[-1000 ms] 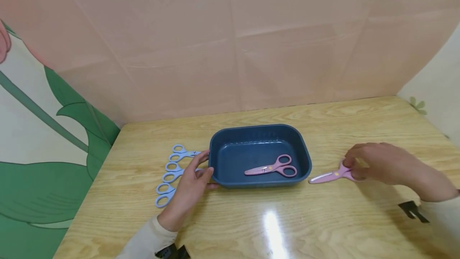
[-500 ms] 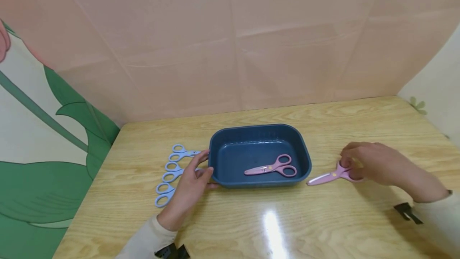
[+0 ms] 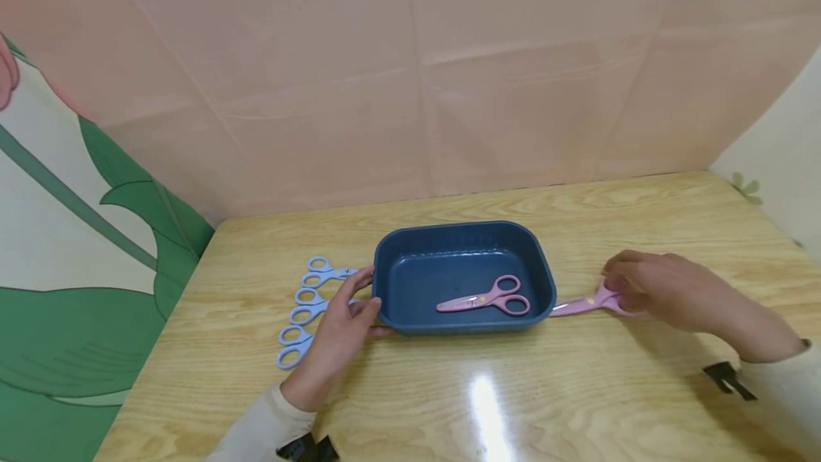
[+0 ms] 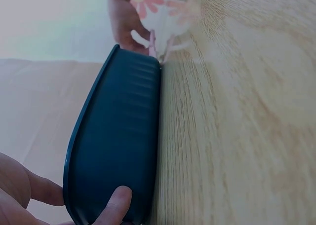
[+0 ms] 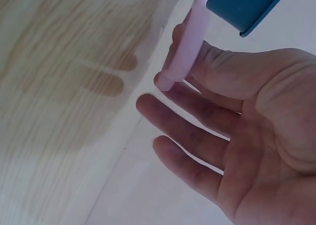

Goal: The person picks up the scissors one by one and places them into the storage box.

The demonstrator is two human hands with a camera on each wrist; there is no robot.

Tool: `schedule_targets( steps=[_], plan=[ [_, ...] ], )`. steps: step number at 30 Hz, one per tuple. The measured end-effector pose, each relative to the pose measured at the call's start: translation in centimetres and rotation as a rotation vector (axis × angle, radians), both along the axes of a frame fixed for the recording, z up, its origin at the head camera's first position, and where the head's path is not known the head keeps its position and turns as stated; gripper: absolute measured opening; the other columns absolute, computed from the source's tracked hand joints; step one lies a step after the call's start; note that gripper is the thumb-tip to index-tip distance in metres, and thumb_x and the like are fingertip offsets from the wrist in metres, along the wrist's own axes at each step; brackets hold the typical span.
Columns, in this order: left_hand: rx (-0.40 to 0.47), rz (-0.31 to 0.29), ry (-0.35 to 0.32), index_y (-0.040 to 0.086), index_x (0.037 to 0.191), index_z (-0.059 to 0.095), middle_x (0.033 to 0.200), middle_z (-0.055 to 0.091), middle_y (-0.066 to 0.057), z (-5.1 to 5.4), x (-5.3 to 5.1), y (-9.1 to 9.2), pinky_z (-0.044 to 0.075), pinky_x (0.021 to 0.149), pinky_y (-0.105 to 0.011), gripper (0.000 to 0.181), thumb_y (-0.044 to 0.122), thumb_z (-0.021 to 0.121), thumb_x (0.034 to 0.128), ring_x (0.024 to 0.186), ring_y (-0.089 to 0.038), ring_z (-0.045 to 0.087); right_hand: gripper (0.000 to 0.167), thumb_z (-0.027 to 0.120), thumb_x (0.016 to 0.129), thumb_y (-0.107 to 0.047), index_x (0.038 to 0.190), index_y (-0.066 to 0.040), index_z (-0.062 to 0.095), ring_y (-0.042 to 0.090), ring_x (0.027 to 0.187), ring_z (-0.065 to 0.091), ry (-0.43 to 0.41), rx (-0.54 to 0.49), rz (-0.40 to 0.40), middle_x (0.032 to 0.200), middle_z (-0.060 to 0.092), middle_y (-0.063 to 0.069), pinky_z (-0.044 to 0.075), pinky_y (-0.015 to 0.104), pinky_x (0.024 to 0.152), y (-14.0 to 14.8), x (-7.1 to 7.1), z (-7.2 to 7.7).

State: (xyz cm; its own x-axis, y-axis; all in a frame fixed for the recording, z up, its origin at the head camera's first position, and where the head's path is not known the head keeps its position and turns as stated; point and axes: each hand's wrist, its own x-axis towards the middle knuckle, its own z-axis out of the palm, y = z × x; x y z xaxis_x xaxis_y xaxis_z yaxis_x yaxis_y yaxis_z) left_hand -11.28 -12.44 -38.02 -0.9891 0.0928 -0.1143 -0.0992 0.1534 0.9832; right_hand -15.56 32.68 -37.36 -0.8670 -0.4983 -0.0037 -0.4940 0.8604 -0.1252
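A dark blue plastic bin (image 3: 463, 269) sits on the table with one pair of pink scissors (image 3: 482, 298) lying in it. My left hand (image 3: 340, 323) holds the bin's left end, its fingers and thumb spread about the wall and rim. A second pair of pink scissors (image 3: 589, 301) is to the right of the bin, its tip hidden at or behind the bin's right wall. Thumb and finger of my right hand (image 3: 673, 291) pinch these scissors by the handle, as the pink handle (image 5: 190, 47) in the right wrist view shows. The other fingers extend loosely.
Several blue scissors (image 3: 309, 306) lie in a column left of the bin, their blades partly hidden by the left hand. The wood-grain table (image 3: 410, 391) meets a pinkish backdrop (image 3: 410, 91) behind. A leaf-patterned panel (image 3: 77, 305) stands at the left.
My right hand has shifted slightly left with the pink scissors, whose tip has come up against or behind the bin's right wall. The left hand and bin have stayed put.
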Motion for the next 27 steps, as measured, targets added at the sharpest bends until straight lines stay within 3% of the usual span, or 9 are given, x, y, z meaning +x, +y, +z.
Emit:
schedule_targets(
  steps=[3, 6, 16, 21, 24, 27],
  plan=[
    [-0.002, 0.005, -0.005, 0.010, 0.152, 0.036, 0.154, 0.039, -0.017, 0.02, -0.02, 0.02, 0.062, 0.079, -0.043, 0.052, 0.002, 0.049, 0.1024, 0.114, -0.037, 0.063, 0.025, 0.079, 0.081, -0.013, 0.104, -0.016, 0.069, 0.011, 0.080, 0.065, -0.031, -0.034, -0.031, 0.099, 0.068, -0.006, 0.056, 0.036, 0.066, -0.09, 0.04, 0.20],
    [0.000, 0.007, -0.007, 0.010, 0.152, 0.036, 0.154, 0.039, -0.017, -0.01, -0.05, 0.03, 0.062, 0.079, -0.043, 0.052, 0.002, 0.049, 0.1021, 0.113, -0.036, 0.063, 0.024, 0.079, 0.080, -0.009, 0.101, -0.017, 0.069, 0.007, 0.079, 0.062, -0.023, -0.052, -0.041, 0.094, 0.066, -0.009, 0.052, 0.029, 0.065, -0.28, 0.04, 0.33],
    [-0.008, 0.006, -0.011, 0.012, 0.152, 0.037, 0.154, 0.039, -0.016, -0.20, -0.16, 0.01, 0.062, 0.079, -0.042, 0.052, 0.002, 0.049, 0.1023, 0.118, -0.037, 0.061, 0.025, 0.081, 0.078, -0.005, 0.100, -0.013, 0.072, 0.008, 0.076, 0.064, 0.026, -0.095, -0.011, 0.094, 0.070, -0.004, 0.050, 0.021, 0.061, -0.46, -0.27, 0.43],
    [-0.012, 0.001, 0.000, 0.010, 0.152, 0.036, 0.153, 0.039, -0.018, -0.22, -0.10, -0.02, 0.062, 0.078, -0.042, 0.052, 0.002, 0.048, 0.1024, 0.117, -0.038, 0.061, 0.028, 0.086, 0.071, -0.006, 0.094, -0.019, 0.076, 0.005, 0.074, 0.067, 0.106, -0.150, 0.034, 0.104, 0.074, 0.003, 0.052, 0.020, 0.059, -0.18, -0.29, 0.40],
    [-0.012, 0.005, -0.005, 0.011, 0.152, 0.037, 0.153, 0.040, -0.017, -0.22, -0.11, 0.02, 0.062, 0.078, -0.042, 0.052, 0.002, 0.048, 0.1024, 0.117, -0.038, 0.061, 0.031, 0.090, 0.066, -0.010, 0.091, -0.025, 0.078, -0.001, 0.074, 0.065, 0.163, -0.170, 0.070, 0.107, 0.074, 0.002, 0.053, 0.021, 0.061, -0.04, -0.28, 0.30],
    [-0.008, 0.005, -0.002, 0.012, 0.152, 0.037, 0.153, 0.040, -0.016, -0.22, -0.13, 0.05, 0.062, 0.079, -0.043, 0.052, 0.002, 0.049, 0.1024, 0.118, -0.038, 0.061, 0.032, 0.091, 0.064, -0.013, 0.090, -0.026, 0.079, -0.007, 0.073, 0.063, 0.169, -0.177, 0.085, 0.107, 0.074, -0.001, 0.053, 0.021, 0.062, 0.03, -0.25, 0.32]
  ],
)
